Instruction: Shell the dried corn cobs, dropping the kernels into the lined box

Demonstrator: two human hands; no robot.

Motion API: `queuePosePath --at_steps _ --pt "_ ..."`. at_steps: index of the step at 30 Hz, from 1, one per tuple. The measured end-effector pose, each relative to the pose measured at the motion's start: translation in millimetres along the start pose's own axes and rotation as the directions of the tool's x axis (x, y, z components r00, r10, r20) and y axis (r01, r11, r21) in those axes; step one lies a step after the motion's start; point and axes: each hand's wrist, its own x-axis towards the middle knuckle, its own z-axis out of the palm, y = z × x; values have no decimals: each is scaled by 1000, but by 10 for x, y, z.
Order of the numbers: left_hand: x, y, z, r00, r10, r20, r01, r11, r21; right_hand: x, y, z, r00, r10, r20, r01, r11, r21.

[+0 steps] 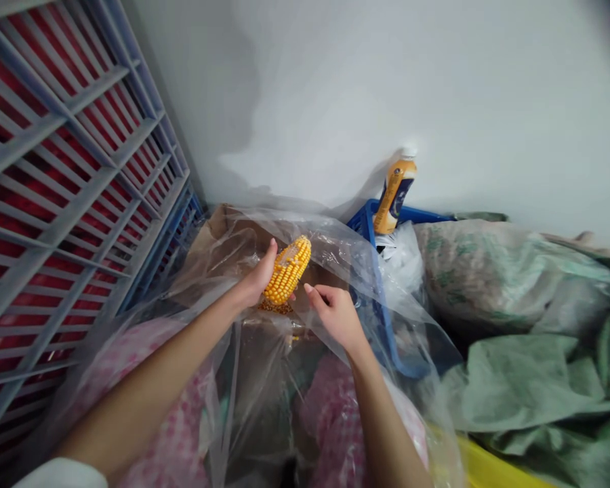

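Left hand (pixel 254 279) grasps a dried corn cob (pixel 287 270) above a clear plastic sheet (pixel 330 254). Right hand (pixel 335 315), empty with curled fingers, is just beside the cob; loose kernels (pixel 274 307) lie just below it.

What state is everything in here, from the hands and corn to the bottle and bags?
Left hand: gripping the cob.
Right hand: fingers curled, beside the cob.
Corn cob: mostly kernelled, bare patch near its upper end.
Loose kernels: small pile below the cob.
Clear plastic sheet: crumpled, draped around the hands.
Orange drink bottle: capped, tilted against the wall.
Green woven sack: bulging, apparently filled.
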Motion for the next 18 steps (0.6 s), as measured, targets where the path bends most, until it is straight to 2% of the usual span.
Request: queuePosePath --at_steps 4,8,10,11,14,16,18 --pt "41 -71 19 999 -10 53 6 998 66 -38 27 44 1000 11 -11 -12 994 -105" --pt "93 -90 43 997 23 70 -29 996 88 -49 71 101 998 35 -45 -37 998 -45" --pt "107 -61 41 998 65 27 -67 993 97 -35 82 122 996 63 -61 -62 998 20" --pt "104 -42 34 995 93 -30 -89 989 115 -26 80 132 994 78 -71 -75 996 47" --pt "51 2 -3 939 269 -214 -209 941 265 -5 39 172 988 105 -110 -96 992 83" --pt "-4 1 -27 909 367 -198 -280 888 365 2 -3 215 983 117 -140 -108 992 67" --pt "-41 -23 -36 927 353 -126 -279 875 396 7 -41 266 976 133 -172 -130 991 27"
